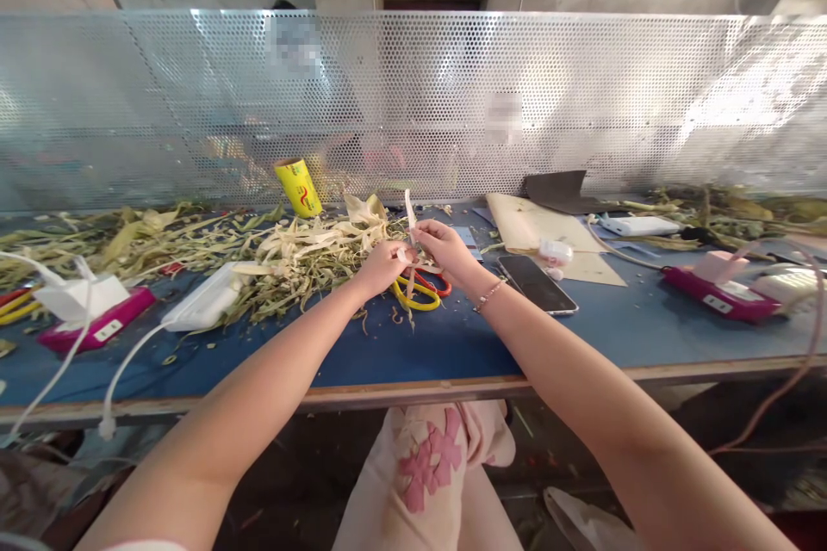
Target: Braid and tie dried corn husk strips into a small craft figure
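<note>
My left hand (382, 267) and my right hand (445, 251) meet over the middle of the blue table. Both are closed on a pale strip of dried plant husk (409, 205). One end of the strip stands up above my right fingers, and a light piece shows at my left fingertips. How the strip runs between the fingers is partly hidden. Just below the hands lie what look like scissors (423, 301) with yellow and red handles. A heap of dried husks and leaves (303, 254) spreads to the left, reaching close to my left hand.
A yellow tube (301, 188) leans at the perforated metal panel (413, 103). On the right are a phone (537, 284), brown paper (543, 228) and a purple power strip (720, 297). Another purple power strip (107, 318), a white power bank (210, 297) and cables lie left.
</note>
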